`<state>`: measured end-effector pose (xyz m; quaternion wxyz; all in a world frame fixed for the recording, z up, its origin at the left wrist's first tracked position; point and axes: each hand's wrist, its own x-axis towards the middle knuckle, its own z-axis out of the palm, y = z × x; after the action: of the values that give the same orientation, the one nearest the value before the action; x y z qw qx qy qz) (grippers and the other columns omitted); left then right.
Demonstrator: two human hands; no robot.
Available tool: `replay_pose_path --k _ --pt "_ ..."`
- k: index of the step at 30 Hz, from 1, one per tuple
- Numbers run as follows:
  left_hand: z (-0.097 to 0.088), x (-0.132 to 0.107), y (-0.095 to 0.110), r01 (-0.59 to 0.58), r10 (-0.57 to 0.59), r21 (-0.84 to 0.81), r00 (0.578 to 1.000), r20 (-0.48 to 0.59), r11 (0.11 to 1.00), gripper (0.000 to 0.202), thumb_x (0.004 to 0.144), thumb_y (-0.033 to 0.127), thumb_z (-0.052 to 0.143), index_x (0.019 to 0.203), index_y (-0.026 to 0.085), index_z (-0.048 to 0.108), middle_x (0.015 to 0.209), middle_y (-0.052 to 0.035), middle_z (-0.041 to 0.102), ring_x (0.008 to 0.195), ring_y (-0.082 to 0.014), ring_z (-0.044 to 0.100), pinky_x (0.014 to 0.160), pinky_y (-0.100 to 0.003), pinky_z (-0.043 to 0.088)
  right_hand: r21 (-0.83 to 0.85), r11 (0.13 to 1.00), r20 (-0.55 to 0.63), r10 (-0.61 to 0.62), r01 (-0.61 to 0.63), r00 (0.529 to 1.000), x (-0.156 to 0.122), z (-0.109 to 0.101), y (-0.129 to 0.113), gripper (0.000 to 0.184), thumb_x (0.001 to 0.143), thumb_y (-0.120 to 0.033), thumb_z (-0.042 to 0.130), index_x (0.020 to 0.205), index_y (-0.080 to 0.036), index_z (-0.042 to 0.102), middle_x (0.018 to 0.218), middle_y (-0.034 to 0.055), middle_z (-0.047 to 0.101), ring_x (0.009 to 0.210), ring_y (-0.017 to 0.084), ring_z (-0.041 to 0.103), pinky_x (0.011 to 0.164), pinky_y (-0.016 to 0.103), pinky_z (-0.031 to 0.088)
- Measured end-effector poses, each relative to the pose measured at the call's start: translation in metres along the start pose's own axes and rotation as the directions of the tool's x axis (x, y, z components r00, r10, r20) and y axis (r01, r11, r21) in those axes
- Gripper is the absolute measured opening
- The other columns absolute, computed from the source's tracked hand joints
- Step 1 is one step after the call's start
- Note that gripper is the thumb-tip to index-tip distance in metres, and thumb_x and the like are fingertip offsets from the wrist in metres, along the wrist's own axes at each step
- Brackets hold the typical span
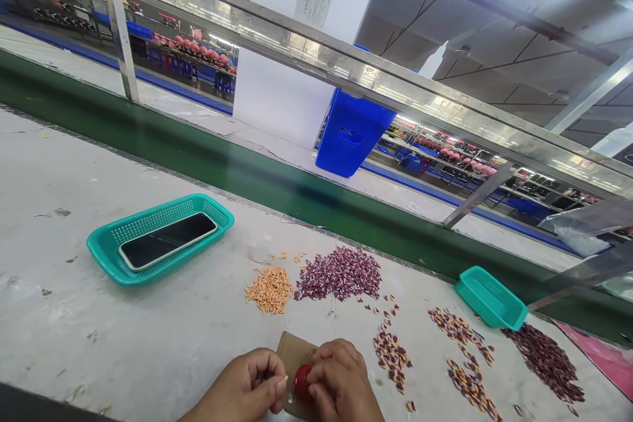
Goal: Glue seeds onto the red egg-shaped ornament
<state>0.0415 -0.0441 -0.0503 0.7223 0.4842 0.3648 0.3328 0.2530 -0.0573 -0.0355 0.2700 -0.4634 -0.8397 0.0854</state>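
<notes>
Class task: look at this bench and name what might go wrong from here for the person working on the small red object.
The small red object is at the right hand, beside the left hand, over a brown card; it looks rounded, so it might roll away if dropped. The loose speckled pieces lie close to the right hand, so a careless wrist could scatter them or push them towards the dark red pile.

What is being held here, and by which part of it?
The right hand grips a glossy red rounded piece by its right side, above a brown cardboard sheet; whether the left hand holds anything is unclear.
</notes>
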Motion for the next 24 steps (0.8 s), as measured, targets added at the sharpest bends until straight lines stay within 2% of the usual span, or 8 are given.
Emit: replay_pose_path --k 3,6,10,16,20,24 --pt "0.002 -0.003 0.008 0.007 -0.006 -0.024 1.0 0.026 1.0 0.042 0.065 0.057 0.07 0.068 0.019 0.054 0.057 0.0058 0.054 0.057 -0.0131 0.044 0.057 -0.025 0.03 0.162 0.987 -0.109 -0.003 0.021 0.994 0.002 0.004 -0.008 0.012 0.073 -0.012 0.06 0.075 -0.023 0.064 0.081 0.0025 0.064 0.079 0.02 0.061 0.07 0.031 0.047" --pt "0.007 -0.008 0.017 0.003 0.001 -0.106 0.999 0.038 0.994 0.041 0.064 0.056 0.072 0.068 0.02 0.054 0.057 0.0062 0.054 0.057 -0.0127 0.045 0.058 -0.026 0.032 0.396 0.918 -0.217 0.098 -0.004 0.971 0.004 0.007 -0.019 0.006 0.08 -0.023 0.059 0.078 -0.024 0.064 0.08 0.0034 0.063 0.078 0.019 0.061 0.069 0.03 0.05" --pt "0.012 -0.01 0.021 0.014 -0.001 -0.197 0.998 0.069 0.98 0.043 0.062 0.056 0.075 0.068 0.02 0.052 0.058 0.0067 0.056 0.054 -0.0116 0.048 0.057 -0.025 0.032 0.592 0.806 -0.233 0.193 -0.018 0.953 0.006 0.011 -0.027 0.01 0.084 -0.033 0.06 0.084 -0.024 0.066 0.084 0.0043 0.062 0.077 0.018 0.062 0.068 0.028 0.052" --pt "0.012 -0.009 0.018 -0.039 0.059 -0.208 0.994 0.092 0.977 0.04 0.068 0.055 0.072 0.07 0.019 0.054 0.059 0.0059 0.057 0.056 -0.0118 0.049 0.059 -0.025 0.033 0.654 0.756 -0.216 0.222 -0.027 0.951 0.006 0.019 -0.03 0.012 0.084 -0.035 0.061 0.085 -0.025 0.067 0.085 0.0045 0.062 0.079 0.019 0.063 0.068 0.028 0.052" --pt "0.009 -0.005 0.013 -0.033 0.063 -0.198 0.987 0.147 0.98 0.04 0.069 0.056 0.071 0.07 0.019 0.054 0.059 0.0056 0.058 0.058 -0.0123 0.049 0.059 -0.026 0.034 0.659 0.752 -0.226 0.225 -0.021 0.948 0.006 0.021 -0.03 0.01 0.084 -0.034 0.061 0.085 -0.025 0.066 0.086 0.0041 0.06 0.079 0.018 0.062 0.068 0.027 0.052" --pt "0.008 -0.004 0.013 -0.034 0.061 -0.199 0.99 0.129 0.979 0.041 0.068 0.057 0.07 0.071 0.02 0.053 0.06 0.0053 0.057 0.058 -0.0127 0.048 0.06 -0.027 0.034 0.648 0.761 -0.228 0.218 -0.019 0.949 0.007 0.021 -0.029 0.013 0.084 -0.035 0.061 0.083 -0.024 0.067 0.083 0.0041 0.06 0.078 0.018 0.061 0.068 0.028 0.052"
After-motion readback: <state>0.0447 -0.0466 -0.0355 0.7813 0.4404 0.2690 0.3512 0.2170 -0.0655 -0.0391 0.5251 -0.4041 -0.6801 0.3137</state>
